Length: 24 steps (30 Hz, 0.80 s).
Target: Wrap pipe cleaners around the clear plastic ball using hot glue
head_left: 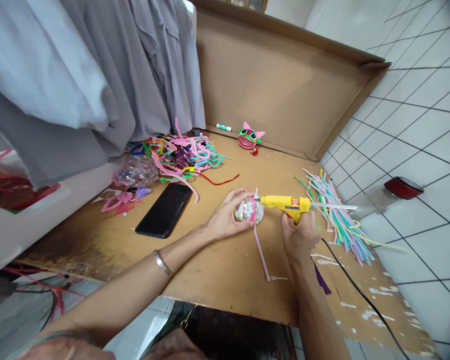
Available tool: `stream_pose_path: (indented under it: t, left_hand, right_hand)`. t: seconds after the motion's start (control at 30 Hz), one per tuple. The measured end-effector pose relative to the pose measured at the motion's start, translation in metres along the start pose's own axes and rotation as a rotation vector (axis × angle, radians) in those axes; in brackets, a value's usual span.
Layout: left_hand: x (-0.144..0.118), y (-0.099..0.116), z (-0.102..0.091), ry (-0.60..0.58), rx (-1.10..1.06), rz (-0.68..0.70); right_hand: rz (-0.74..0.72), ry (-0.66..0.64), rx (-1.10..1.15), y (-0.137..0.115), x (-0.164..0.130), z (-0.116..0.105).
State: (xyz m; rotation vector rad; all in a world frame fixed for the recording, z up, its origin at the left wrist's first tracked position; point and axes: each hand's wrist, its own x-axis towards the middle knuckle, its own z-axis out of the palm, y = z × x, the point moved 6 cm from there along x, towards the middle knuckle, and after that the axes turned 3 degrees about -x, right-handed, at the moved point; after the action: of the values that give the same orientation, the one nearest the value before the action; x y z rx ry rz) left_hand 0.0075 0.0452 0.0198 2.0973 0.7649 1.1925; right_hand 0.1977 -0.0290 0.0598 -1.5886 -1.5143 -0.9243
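My left hand point(225, 216) is closed round a small whitish, see-through ball point(243, 211) with a bright pink band across it. A pale pink pipe cleaner point(261, 252) hangs from the ball's near side and lies along the tabletop. In my right hand point(302, 234) is a yellow hot glue gun point(283, 202), gripped by its handle. The gun points left, its nozzle at the ball's right side; whether it touches cannot be made out. A clear glue stick point(333, 205) sticks out of its back end, and a black cord point(354, 295) trails down to the right.
Left of my hands lie a black phone point(165, 210), a clear plastic ball point(136, 171) and a tangled pipe-cleaner heap point(187, 152). Straight pipe cleaners point(341, 217) lie right. A decorated animal head point(248, 137) and glue tube point(224, 127) sit before the cardboard wall point(270, 75).
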Motion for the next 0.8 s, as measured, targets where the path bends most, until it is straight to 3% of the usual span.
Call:
stream_pose_path:
  t: [0.8]
  left_hand:
    - [-0.0008,-0.0002,0.0005,-0.005,-0.013,0.006]
  right_hand:
    - [-0.031,-0.014,0.035,0.0017,0.0035,-0.0039]
